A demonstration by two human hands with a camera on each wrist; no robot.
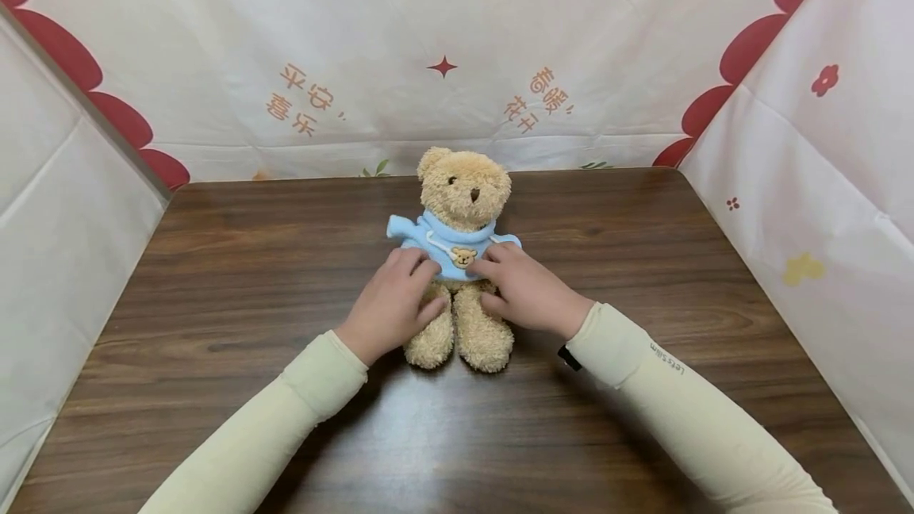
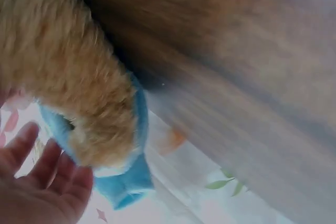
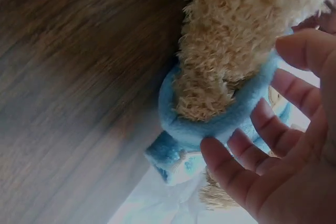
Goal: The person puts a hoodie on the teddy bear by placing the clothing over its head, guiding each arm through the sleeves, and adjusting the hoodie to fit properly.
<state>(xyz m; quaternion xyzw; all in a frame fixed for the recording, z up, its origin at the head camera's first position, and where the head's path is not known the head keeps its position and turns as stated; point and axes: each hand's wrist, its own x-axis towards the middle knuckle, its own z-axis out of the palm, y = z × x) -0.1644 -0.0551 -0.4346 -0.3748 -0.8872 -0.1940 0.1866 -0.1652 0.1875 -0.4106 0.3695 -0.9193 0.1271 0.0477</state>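
A tan plush teddy bear (image 1: 484, 324) is on the wooden table, its feet towards me and its head at the far side. It wears a light blue hoodie (image 1: 446, 266) with white cords and a small bear-face patch (image 1: 464, 258). My left hand (image 1: 391, 300) is at the hoodie's lower left side, fingers loosely bent over its edge. On the other side, my right hand (image 1: 531, 285) touches the hoodie near the patch. In the right wrist view, the fingers (image 3: 273, 129) are spread along the hoodie's hem, thumb apart. The left wrist view shows the fingers (image 2: 50, 169) beside the hoodie.
The brown wood-grain table (image 1: 236, 276) reaches back to a white printed cloth (image 1: 400, 14) with orange characters and red scalloped edges. Similar cloth walls stand along the left and right sides.
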